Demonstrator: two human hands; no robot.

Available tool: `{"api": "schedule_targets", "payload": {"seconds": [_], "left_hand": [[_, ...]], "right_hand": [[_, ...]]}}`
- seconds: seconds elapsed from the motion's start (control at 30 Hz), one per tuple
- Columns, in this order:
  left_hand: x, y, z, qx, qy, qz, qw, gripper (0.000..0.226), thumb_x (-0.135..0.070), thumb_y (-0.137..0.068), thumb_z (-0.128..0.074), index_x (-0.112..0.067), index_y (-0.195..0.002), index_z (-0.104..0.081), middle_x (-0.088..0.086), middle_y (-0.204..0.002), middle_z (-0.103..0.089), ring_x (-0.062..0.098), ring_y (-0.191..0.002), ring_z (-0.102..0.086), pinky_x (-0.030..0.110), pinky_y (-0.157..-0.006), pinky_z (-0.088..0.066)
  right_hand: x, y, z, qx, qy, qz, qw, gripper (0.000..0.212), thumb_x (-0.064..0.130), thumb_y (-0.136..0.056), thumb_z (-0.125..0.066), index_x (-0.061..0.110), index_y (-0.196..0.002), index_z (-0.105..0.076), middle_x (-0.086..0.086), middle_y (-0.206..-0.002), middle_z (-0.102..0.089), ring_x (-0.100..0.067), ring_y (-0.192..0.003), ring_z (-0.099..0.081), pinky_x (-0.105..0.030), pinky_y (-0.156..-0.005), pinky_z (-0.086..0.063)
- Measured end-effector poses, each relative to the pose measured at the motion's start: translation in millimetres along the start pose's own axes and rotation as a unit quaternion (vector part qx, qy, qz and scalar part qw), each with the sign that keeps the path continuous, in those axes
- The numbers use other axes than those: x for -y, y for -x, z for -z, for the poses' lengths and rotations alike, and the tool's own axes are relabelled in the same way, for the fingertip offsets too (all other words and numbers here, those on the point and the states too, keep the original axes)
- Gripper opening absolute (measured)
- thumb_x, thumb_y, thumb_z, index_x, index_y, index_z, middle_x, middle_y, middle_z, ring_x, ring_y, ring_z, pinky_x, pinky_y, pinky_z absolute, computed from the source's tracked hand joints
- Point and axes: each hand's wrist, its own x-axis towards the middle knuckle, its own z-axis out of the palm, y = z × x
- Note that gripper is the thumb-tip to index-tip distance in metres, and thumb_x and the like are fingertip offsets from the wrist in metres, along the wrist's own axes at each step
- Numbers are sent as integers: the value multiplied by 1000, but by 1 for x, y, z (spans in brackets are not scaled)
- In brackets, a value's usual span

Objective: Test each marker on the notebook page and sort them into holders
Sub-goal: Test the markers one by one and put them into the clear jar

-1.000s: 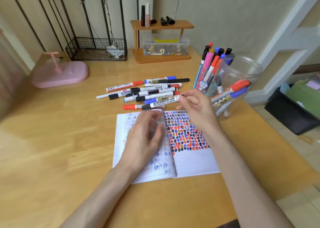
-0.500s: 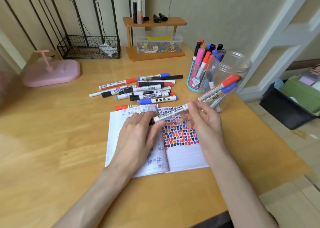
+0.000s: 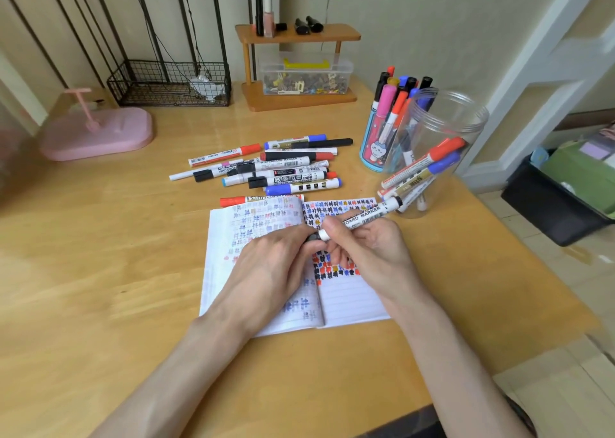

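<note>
Here, white black-lettered marker: right hand grips it, left hand pinches cap.

We're seeing a white whiteboard marker being held tilted over the open notebook, black cap end low, poss. coming off. The notebook's lying flat, right pg part-filled w/ red, blue & black marks. Loose markers are lying just beyond it; others are standing in the blue cup & leaning in the clear jar.

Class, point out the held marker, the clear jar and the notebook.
held marker [image 3: 364,217], head view, white printed barrel.
clear jar [image 3: 471,126], head view, upper wall.
notebook [image 3: 351,303], head view, blank lower right page.
</note>
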Motion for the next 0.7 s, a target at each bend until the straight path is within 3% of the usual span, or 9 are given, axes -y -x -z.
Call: {"api": "schedule_targets", "payload": {"seconds": [0.13, 0.2, 0.37, 0.5, 0.7], "left_hand": [[19, 3, 10, -7, 30, 25, 999, 31, -45, -109, -39, -27, -98, -61, -18, -79, -59, 13, -72, -58, 23, -65, -41], [30, 4, 16, -21, 47, 35, 998, 27, -43, -109, -42, -27, -103, -63, -21, -88, -63, 6, -79, -61, 16, -70, -41], [23, -1, 9, -8, 62, 20, 998, 27, -44, -109, -45, -26, -114, -64, -19, -105, -65, 2, -94, -62, 20, -81, -46], [17, 2, 6, 15, 62, 10, 998, 36, -51, -107, -43, -26, -118, -66, -16, -108, -66, 7, -98, -64, 26, -85, -49], [13, 3, 8, 26, 64, 22, 997, 36, -53, -108, -43, -29, -122, -66, -18, -115, -70, 7, -105, -67, 35, -88, -52]], "right_hand": [[12, -4, 27, -80, -102, 9, 991, 24, 26, -91, -71, 2, -95, -69, -5, -70, -64, -12, -62, -56, -22, -59, -48], [20, -2, 45, -107, -82, 4, 991, 24, 22, -95, -70, -2, -99, -69, -6, -71, -62, -13, -62, -55, -22, -57, -47], [12, 14, 33, -61, 11, -20, 998, 29, 22, -97, -70, -5, -89, -67, -8, -62, -60, -13, -49, -49, -20, -46, -39], [-3, 25, 14, -86, 42, -17, 995, 12, 9, -96, -70, 4, -85, -68, -2, -53, -60, -8, -43, -49, -20, -45, -40], [-19, 34, -3, -132, 83, 7, 988, 17, 10, -93, -73, 15, -79, -67, 5, -54, -63, -9, -51, -57, -21, -51, -44]]}}
